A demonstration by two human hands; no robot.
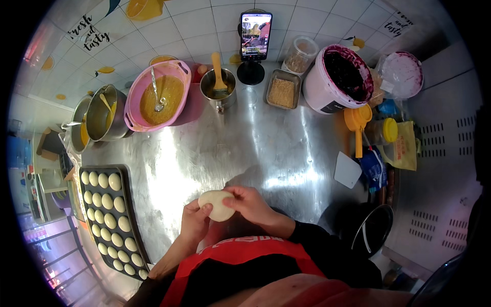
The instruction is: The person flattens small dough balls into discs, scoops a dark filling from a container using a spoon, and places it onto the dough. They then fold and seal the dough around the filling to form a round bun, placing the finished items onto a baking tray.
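Between my hands, above the near side of the steel worktop, is a flattened round of pale dough. My left hand pinches its left edge, thumb on top. My right hand grips the opposite edge, also with the thumb on the upper face. The fingers beneath the dough are mostly hidden. To the left lies a dark baking tray bearing rows of small dough balls.
Along the back stand steel bowls, a pink basin with a spoon, a steel cup with a brush, a phone on a stand, a metal tin of crumbs and a bucket of dark filling. A white scraper lies right.
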